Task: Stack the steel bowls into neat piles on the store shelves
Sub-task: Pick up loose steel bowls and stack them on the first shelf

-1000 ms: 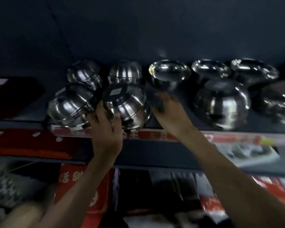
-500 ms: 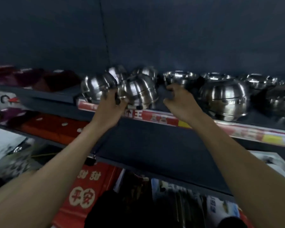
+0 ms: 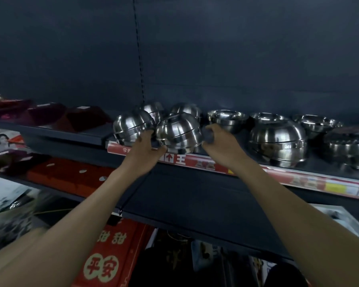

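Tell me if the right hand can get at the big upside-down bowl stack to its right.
Probably yes: the right hand is beside it, and the shelf front before the big upside-down stack looks unobstructed.

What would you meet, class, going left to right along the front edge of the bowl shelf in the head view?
Leftmost pile of upturned bowls → left hand → held bowl pile → right hand → large upturned pile → blurred pile at the frame's right edge.

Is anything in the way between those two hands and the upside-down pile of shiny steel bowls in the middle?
Nothing visible. The left hand and right hand flank the upside-down pile of steel bowls at the shelf's front edge, seemingly touching it.
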`<state>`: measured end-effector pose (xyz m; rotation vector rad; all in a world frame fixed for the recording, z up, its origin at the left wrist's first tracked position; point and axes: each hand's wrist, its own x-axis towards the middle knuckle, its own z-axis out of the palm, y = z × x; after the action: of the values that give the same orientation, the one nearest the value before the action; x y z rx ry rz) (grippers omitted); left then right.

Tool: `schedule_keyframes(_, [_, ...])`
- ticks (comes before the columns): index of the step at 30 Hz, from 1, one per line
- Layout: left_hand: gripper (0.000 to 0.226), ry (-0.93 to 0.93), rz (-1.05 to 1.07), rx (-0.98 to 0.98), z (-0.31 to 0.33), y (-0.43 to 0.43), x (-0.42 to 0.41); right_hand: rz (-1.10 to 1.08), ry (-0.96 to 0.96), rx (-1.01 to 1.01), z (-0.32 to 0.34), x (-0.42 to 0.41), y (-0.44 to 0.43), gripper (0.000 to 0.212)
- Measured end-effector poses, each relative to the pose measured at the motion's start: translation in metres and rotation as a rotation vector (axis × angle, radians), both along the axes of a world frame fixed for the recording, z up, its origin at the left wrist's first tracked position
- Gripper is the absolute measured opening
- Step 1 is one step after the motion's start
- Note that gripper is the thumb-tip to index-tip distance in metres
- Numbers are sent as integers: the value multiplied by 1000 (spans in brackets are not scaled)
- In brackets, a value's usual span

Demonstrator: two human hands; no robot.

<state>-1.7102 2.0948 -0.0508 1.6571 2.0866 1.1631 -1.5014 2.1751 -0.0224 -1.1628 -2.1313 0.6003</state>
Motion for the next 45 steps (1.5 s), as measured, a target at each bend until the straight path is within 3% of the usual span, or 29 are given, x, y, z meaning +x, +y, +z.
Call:
schedule_keyframes(9, [70,-182,-10,51,-4,44,-10,109,71,-99,-5,-29,67,69])
schedule_keyframes(12, [78,-194,-24,55,-7,54,-13,188,68,-157,-15,-37,84,82])
schedule_keyframes(15, [70,-176,-14,84,-7,61,-12,223,119,-176,-24,-40,92,88])
schedule_keyframes(19, [59,-136,7,159,-10,65,-6,235,172,-149,-31,-34,95,86])
schedule_keyframes(29, [85,-102,24,165,-21,73,-5,220,201,-193,-39,-20,97,76])
schedule_keyframes(36, [91,-114,2,120,-25,69,-9,234,197,-222,-42,-19,100,69])
schedule_keyframes(38, [82,-141,-6,115,-23,67,-11,226,252,-246,-41,-18,101,57])
schedule_keyframes(42, [37,-333,-2,125,-11,64,-9,155,373,-282,-40,-16,102,38])
schedule_keyframes(45, [30,-477,62,131,-6,67,-13,109,355,-273,-41,-16,102,31])
